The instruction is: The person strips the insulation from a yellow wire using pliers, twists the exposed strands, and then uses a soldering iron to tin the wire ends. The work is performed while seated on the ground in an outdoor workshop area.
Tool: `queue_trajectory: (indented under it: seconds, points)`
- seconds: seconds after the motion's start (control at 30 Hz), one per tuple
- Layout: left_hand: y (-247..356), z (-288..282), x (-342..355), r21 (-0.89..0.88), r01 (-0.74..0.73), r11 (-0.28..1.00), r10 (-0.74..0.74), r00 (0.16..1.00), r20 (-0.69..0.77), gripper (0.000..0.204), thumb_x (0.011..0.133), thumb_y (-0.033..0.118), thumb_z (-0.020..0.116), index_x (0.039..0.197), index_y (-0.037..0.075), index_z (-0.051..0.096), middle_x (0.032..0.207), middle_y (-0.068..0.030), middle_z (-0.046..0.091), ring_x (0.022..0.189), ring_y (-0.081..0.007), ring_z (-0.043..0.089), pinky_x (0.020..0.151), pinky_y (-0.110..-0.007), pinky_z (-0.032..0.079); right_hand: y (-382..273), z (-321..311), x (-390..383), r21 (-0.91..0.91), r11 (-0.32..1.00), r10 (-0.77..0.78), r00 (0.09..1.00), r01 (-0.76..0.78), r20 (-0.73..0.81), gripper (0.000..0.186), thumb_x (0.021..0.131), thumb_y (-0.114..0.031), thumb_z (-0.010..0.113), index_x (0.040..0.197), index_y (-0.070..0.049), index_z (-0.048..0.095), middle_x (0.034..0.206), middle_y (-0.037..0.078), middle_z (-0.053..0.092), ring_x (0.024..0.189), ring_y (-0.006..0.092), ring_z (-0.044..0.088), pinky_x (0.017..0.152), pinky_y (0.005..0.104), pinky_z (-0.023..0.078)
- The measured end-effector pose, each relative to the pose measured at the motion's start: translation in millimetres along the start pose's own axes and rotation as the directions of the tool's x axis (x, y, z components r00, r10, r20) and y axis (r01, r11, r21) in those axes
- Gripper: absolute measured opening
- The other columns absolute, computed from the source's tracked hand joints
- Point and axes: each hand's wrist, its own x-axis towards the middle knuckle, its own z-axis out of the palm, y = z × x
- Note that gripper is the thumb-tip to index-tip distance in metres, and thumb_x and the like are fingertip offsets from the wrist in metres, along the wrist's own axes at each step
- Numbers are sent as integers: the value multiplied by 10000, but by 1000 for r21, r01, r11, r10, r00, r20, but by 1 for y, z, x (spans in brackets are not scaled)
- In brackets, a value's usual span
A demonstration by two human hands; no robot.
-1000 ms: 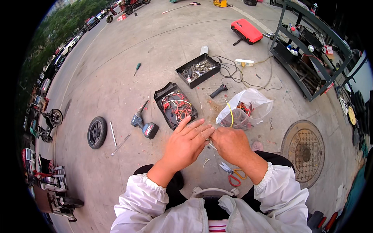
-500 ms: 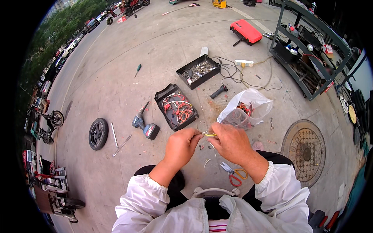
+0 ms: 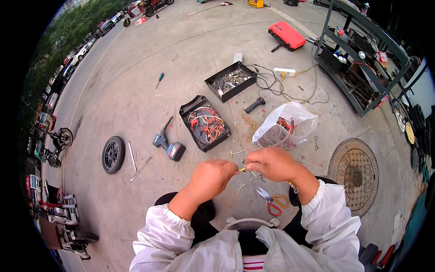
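Observation:
Between my two hands runs a thin yellow wire (image 3: 242, 169), pinched at both sides. My left hand (image 3: 210, 177) is closed on it, and a loose yellow end sticks up past the fingers. My right hand (image 3: 274, 164) grips the same wire with thumb and fingers; a length with a small metal end (image 3: 293, 187) hangs out below that wrist. Scissors (image 3: 273, 201) with orange and red handles lie on the ground under the right forearm. Just beyond the hands are a black tray of red and white wires (image 3: 206, 123) and a white plastic bag (image 3: 290, 122) holding more wires.
A cordless drill (image 3: 168, 144), a small wheel (image 3: 113, 155) and metal rods (image 3: 132, 156) lie to the left. Farther off are a tray of metal parts (image 3: 231, 82), a black handle grip (image 3: 254, 105), a red case (image 3: 287, 35) and a shelf rack (image 3: 358, 59). A manhole cover (image 3: 355, 177) is at right.
Both hands have come slightly lower, toward me. The yellow wire is turned differently between the fingers, with an end now showing above my left hand and a length below my right wrist.

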Motion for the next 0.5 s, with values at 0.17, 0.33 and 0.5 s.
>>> queue_trajectory:
  seconds: [0.17,0.33,0.5]
  points:
    - [-11,-15,-10,-586,365,723,-304,930,205,164,972,196,581,942,52,654,684,-37,590,650,-182,573,620,-311,466,-5,-7,6,745,604,173,959,-282,223,205,976,-160,550,1105,-52,666,916,30,673,746,86,574,658,262,485]
    - [-16,-15,-14,-832,487,265,-336,855,394,265,1021,232,535,918,15,648,699,16,555,684,-85,520,673,-264,447,-27,2,0,880,475,56,998,-24,-3,270,957,-89,578,1210,-33,657,909,22,656,768,71,572,707,224,483]
    - [-7,-15,-10,-832,546,102,-296,815,499,280,1019,252,543,924,12,651,700,11,570,687,-80,517,682,-251,441,-22,9,6,879,474,153,978,53,-142,188,950,-116,619,1077,-1,696,812,-6,615,718,61,556,673,217,467]
